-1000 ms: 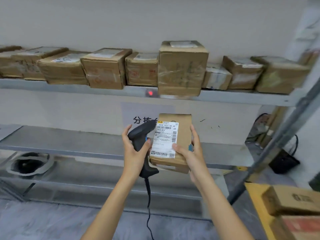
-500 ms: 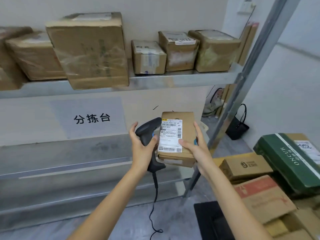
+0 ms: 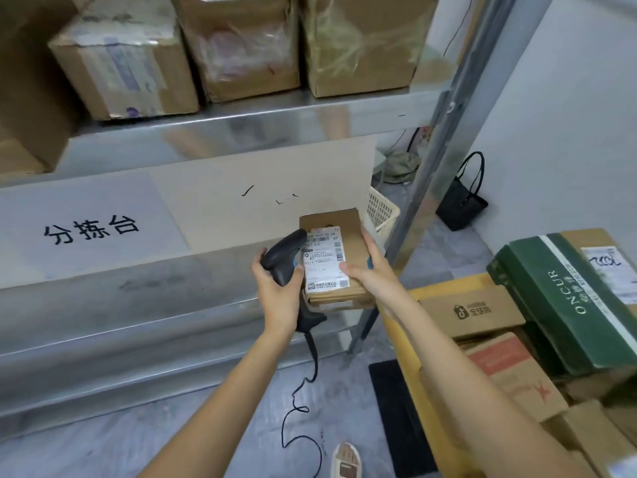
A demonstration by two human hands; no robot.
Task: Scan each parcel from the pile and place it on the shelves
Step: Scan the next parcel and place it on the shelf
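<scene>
Hands work a small brown cardboard parcel [image 3: 336,260] at frame centre: the right hand [image 3: 370,276] grips its edge, white label turned up, apparently to face the reader, while the left hand [image 3: 281,291] wraps the black corded barcode scanner [image 3: 287,258], nose over the label. At twelve o'clock, taped brown boxes [image 3: 241,46] crowd the steel shelf [image 3: 241,122], leaving little room; at three o'clock waits the pile, topped by a green carton [image 3: 565,301].
</scene>
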